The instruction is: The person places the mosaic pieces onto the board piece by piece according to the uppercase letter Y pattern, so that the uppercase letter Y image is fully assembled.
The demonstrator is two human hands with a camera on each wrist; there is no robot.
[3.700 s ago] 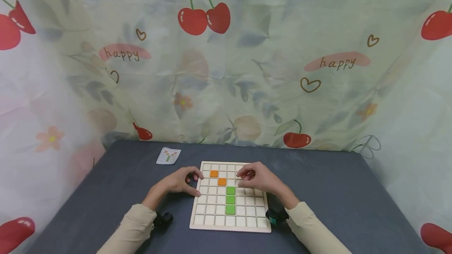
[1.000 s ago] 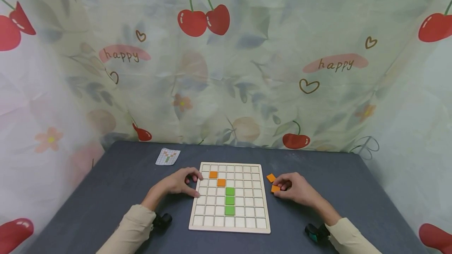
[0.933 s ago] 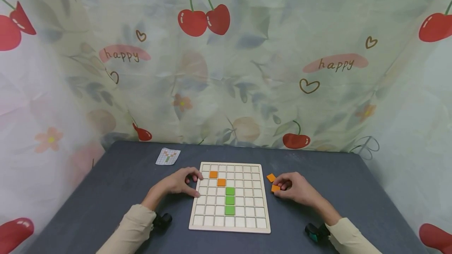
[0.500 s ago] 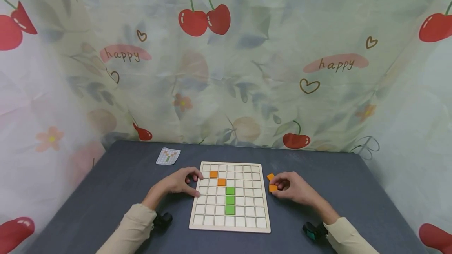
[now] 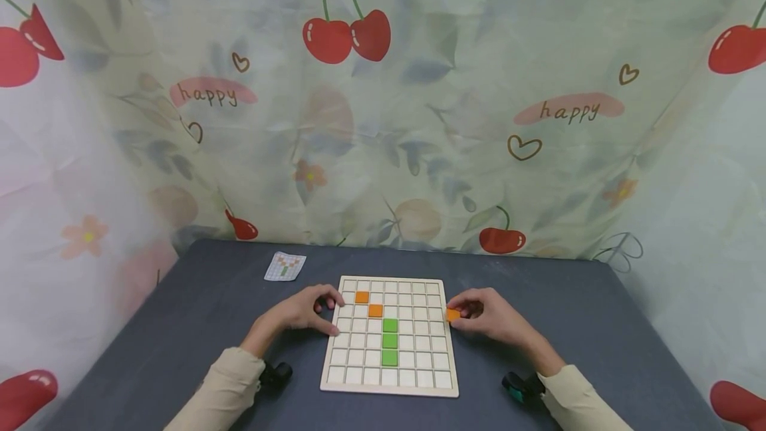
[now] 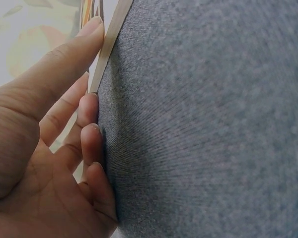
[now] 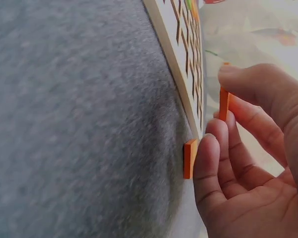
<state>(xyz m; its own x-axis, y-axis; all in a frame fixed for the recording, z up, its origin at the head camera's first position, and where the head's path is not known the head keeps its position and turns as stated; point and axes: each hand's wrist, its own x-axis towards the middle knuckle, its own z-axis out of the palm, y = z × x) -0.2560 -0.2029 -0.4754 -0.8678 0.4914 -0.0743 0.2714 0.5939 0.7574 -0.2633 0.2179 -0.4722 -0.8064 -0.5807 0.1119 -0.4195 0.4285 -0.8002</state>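
Observation:
In the head view a pale wooden grid board [image 5: 389, 383] lies on the table, with green tiles [image 5: 389, 341] in a column and two orange tiles [image 5: 375, 310] set diagonally. My left hand [image 5: 299, 309] rests at its left edge, thumb and fingers spread apart; the left wrist view shows the thumb [image 6: 84, 44] against the board's rim. My right hand [image 5: 493, 316] pinches an orange tile [image 7: 224, 103] by its edges, raised beside the board's right rim. A second loose orange tile [image 7: 189, 157] lies on the cloth next to the board, hidden behind the hand in the head view.
A small card [image 5: 285, 267] printed with a coloured grid pattern lies behind the left hand, left of the board. Dark cloth [image 5: 197, 324] covers the table. Printed curtains [image 5: 383, 125] stand around its back and sides.
My right hand went from above the board to two orange tiles on the right, took one, and now carries it left toward the board's edge. The left hand stays in place.

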